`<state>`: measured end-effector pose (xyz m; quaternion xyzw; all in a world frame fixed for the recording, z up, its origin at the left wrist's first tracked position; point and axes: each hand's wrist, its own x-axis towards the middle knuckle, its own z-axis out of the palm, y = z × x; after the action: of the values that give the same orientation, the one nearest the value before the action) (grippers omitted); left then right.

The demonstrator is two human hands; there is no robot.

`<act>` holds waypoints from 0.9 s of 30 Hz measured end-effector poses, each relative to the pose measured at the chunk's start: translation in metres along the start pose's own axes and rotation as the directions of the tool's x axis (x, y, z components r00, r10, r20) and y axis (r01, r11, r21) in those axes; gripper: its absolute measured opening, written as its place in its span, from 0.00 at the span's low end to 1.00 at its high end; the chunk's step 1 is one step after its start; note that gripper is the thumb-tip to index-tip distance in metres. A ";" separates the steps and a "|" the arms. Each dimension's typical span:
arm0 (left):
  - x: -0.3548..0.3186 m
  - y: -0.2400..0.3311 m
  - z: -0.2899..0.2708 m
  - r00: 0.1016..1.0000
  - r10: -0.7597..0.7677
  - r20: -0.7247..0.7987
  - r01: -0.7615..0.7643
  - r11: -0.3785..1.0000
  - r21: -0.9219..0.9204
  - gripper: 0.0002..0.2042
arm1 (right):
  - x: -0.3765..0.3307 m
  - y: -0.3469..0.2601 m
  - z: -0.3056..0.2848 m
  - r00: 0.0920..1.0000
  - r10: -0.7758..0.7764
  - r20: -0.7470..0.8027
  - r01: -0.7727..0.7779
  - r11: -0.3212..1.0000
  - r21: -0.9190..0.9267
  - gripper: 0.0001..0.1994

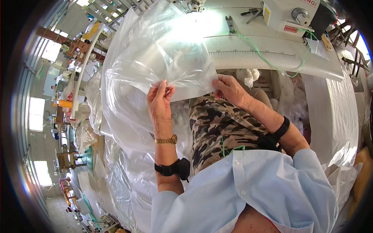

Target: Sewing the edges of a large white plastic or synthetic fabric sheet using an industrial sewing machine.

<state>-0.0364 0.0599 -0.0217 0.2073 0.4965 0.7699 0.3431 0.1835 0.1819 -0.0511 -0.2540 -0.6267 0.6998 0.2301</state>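
Observation:
A large sheet of clear plastic film [134, 72] drapes over the sewing table's left end and hangs down past my left side. My left hand [159, 95] pinches a gathered spot on its near edge, and creases fan out from the fingertips. At the sheet's right corner, my right hand [229, 89] has its thumb and fingers closed on the edge. Between the two hands the film stretches fairly taut above my lap. The sewing machine's needle area [194, 6] is at the top, partly cut off, with bright light on the film below it.
A white sewing machine [289, 17] stands on the table [268, 54] at the far right. Thread snips [230, 24] and green thread [258, 50] lie on the tabletop. Crumpled plastic [289, 97] sits under the table. More plastic film [128, 182] is heaped on my left.

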 end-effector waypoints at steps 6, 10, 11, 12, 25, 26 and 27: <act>-0.007 0.000 0.004 0.999 0.030 -0.028 -0.030 1.000 -0.008 0.04 | 0.003 0.003 -0.001 1.000 -0.003 -0.008 0.003 0.999 -0.054 0.25; -0.017 -0.007 0.007 0.999 0.027 -0.028 -0.028 0.998 -0.058 0.04 | 0.003 0.001 -0.002 0.999 -0.036 0.014 0.037 0.992 -0.124 0.30; -0.019 -0.009 0.007 0.999 0.029 -0.035 -0.031 0.997 -0.067 0.04 | 0.002 -0.001 -0.001 0.998 -0.061 0.024 0.064 0.990 -0.127 0.30; -0.021 -0.012 0.008 0.999 0.031 -0.044 -0.035 0.996 -0.078 0.04 | 0.001 -0.002 0.000 0.996 -0.081 0.024 0.084 0.987 -0.138 0.31; -0.031 -0.016 0.009 0.994 0.092 -0.054 -0.097 0.990 -0.104 0.03 | 0.001 -0.006 0.001 0.999 -0.010 -0.038 0.004 0.984 -0.175 0.20; -0.032 -0.015 0.010 0.994 0.091 -0.052 -0.096 0.990 -0.099 0.03 | 0.003 -0.004 0.004 0.985 -0.144 -0.095 0.123 0.973 -0.195 0.20; -0.032 -0.015 0.011 0.994 0.089 -0.056 -0.094 0.991 -0.095 0.03 | 0.004 -0.002 0.006 0.951 -0.269 -0.154 0.231 0.946 -0.225 0.21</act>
<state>-0.0024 0.0474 -0.0302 0.1931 0.4568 0.8133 0.3042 0.1767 0.1794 -0.0489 -0.2574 -0.6989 0.5703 0.3465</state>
